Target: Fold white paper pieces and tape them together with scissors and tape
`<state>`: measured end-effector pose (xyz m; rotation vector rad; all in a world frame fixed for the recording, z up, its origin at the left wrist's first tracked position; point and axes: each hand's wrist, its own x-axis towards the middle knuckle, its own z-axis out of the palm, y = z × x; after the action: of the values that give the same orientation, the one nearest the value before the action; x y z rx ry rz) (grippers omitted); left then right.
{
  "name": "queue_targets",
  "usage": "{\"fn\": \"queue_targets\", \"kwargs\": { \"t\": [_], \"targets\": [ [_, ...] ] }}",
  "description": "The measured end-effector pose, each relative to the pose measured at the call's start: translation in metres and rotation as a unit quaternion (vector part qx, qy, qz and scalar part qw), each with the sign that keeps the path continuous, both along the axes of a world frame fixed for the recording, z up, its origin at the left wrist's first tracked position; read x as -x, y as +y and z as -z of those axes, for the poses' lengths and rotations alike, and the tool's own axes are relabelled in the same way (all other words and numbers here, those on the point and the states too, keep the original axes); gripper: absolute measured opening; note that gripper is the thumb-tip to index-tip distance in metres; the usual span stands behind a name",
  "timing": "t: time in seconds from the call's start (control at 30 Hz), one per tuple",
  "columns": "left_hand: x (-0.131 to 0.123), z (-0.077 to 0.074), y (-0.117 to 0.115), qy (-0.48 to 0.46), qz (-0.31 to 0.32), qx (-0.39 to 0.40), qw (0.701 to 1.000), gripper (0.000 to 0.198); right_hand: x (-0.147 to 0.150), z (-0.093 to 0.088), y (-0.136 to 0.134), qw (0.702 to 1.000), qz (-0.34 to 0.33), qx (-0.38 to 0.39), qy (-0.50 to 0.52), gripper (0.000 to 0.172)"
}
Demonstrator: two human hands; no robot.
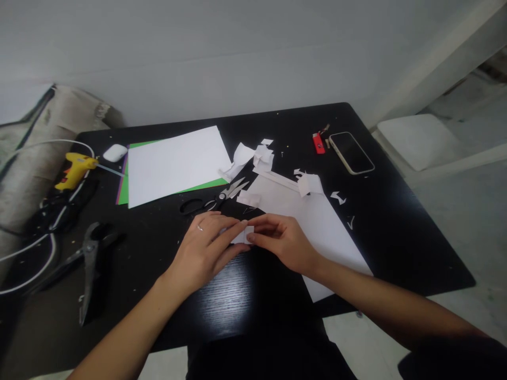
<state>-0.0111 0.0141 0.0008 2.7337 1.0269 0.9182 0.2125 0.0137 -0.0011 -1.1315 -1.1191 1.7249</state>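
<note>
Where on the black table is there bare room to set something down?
The widest bare patch lies between the phone, the sheet beneath the right forearm and the table's right edge. A smaller one sits between the metal tool and left forearm. Past the left hand and right hand it's crowded: scissors, paper scraps.

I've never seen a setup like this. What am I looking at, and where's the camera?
There is no machine here, just a person's bare hands, seen from a camera worn on the head, looking forward and down. The left hand and right hand hold a small piece of white paper above a black table. Beyond them lie scissors and paper scraps. Farther left are a yellow glue gun and a plier-like tool; farther right, a red lighter and a phone.
</note>
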Motion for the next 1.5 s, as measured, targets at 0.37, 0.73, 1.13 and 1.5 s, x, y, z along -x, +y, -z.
{"fn": "queue_targets", "kwargs": {
  "t": [0.37,0.73,1.13,1.5],
  "targets": [
    [0.007,-0.005,0.005,-0.1,-0.096,0.126,0.982,0.072,-0.001,-0.003,0.001,1.0,0.02,0.005,0.011,0.023],
    [-0.001,0.006,0.002,-0.227,-0.149,0.276,0.922,0.041,0.001,-0.003,0.001,0.999,0.035,-0.012,0.012,0.027],
    [-0.002,0.0,-0.001,-0.256,-0.196,0.257,0.911,0.019,0.002,0.004,0.001,0.998,0.036,-0.03,0.034,0.024],
    [0.001,0.006,0.001,-0.294,-0.24,0.244,0.892,0.018,-0.001,0.004,0.002,0.999,0.027,-0.013,-0.021,0.012]
  ]
}}
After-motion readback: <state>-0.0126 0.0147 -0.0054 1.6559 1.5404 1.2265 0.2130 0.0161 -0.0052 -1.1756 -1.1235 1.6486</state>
